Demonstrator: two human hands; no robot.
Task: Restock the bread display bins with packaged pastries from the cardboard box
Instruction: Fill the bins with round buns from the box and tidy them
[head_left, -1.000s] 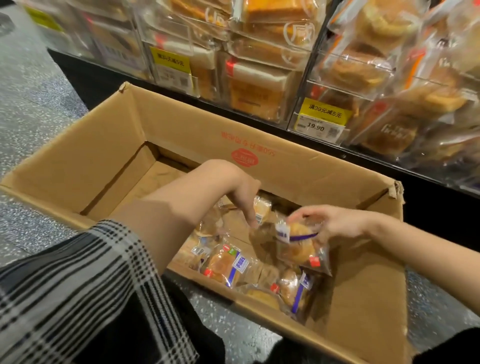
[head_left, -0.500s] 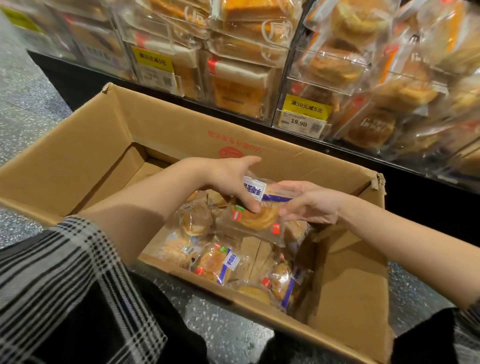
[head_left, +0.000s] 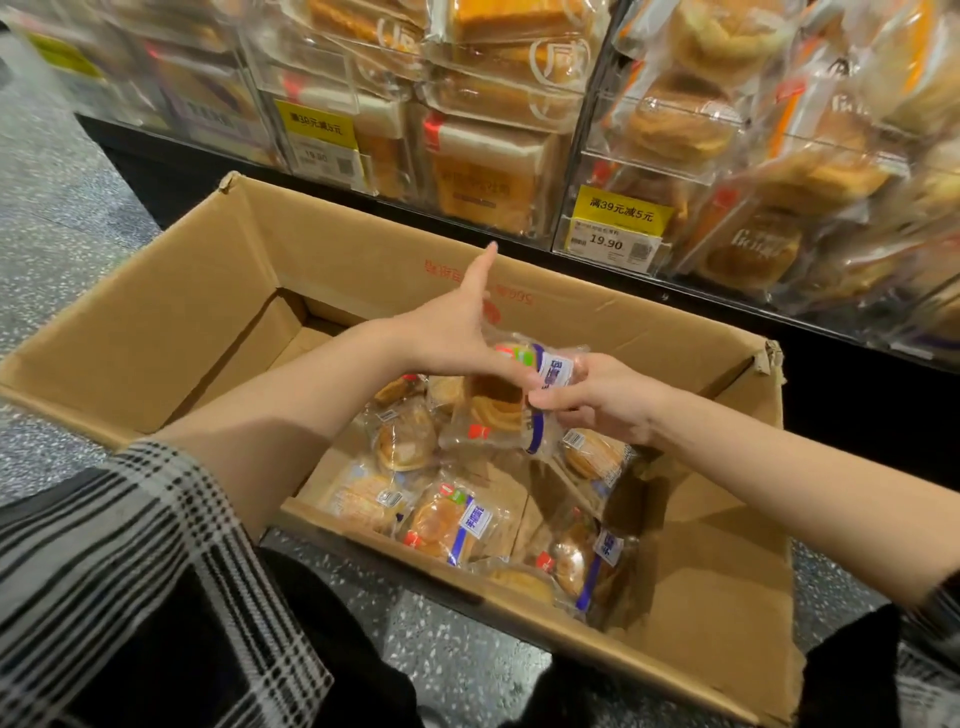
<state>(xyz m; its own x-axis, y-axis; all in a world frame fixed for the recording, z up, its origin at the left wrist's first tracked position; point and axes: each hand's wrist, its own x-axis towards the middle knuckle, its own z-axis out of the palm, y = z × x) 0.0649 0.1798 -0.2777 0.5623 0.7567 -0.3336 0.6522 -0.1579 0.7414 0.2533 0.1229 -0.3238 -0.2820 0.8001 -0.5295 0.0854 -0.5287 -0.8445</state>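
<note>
Right hand (head_left: 597, 400) fingers curl round packaged pastry (head_left: 511, 405), held over cardboard box (head_left: 363, 270) centre. Left hand (head_left: 457, 332) fingers under same pack, thumb up toward 12 o'clock — both share it. Second ago pack lay low among loose pastries (head_left: 447, 525); now lifted clear. Judged: pick done, next carry toward display bins (head_left: 649, 171) at 1 o'clock.

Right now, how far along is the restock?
Done: the cardboard box looks mostly emptied, its left half bare. In hand: left hand and right hand hold one packaged pastry above it. Left: several loose pastries in the box; display bins behind already look well filled.
</note>
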